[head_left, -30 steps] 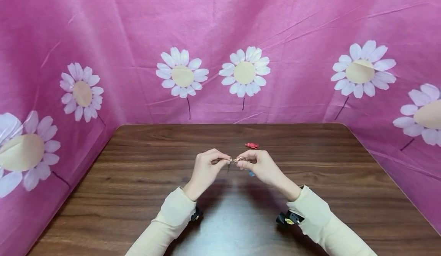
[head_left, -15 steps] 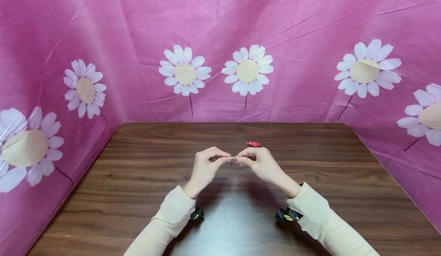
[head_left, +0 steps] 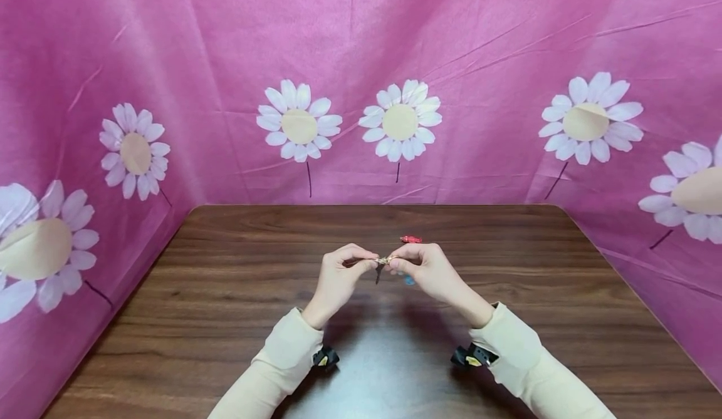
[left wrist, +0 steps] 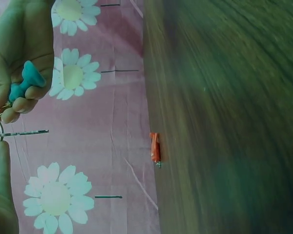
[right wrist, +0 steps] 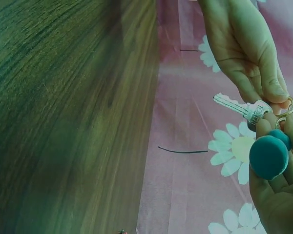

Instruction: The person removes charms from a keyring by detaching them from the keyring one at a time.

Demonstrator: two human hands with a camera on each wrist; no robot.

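My left hand [head_left: 340, 281] pinches a gold key ring [right wrist: 291, 108] between thumb and fingertips, in front of me above the table. A metal key [right wrist: 244, 108] hangs from this ring, and in the left wrist view it shows edge-on. Close by, my right hand [head_left: 437, 278] grips a blue keychain by its gold end, fingertips nearly meeting the left ones. The keychain's rounded blue charm [right wrist: 268, 157] hangs out below the curled fingers. How the gold parts join is too small to tell and partly hidden by fingertips.
A small red keychain charm [head_left: 410, 239] lies on the wooden table [head_left: 254, 234] beyond my right hand. Pink cloth [head_left: 479, 43] with white flowers hangs around the table's back and sides. Each wrist wears a black camera strap [head_left: 474, 355].
Both hands stay nearly in place, with small movements at the fingertips. The key under the ring has turned, from edge-on to showing more of its flat side. The head view shifts slightly.
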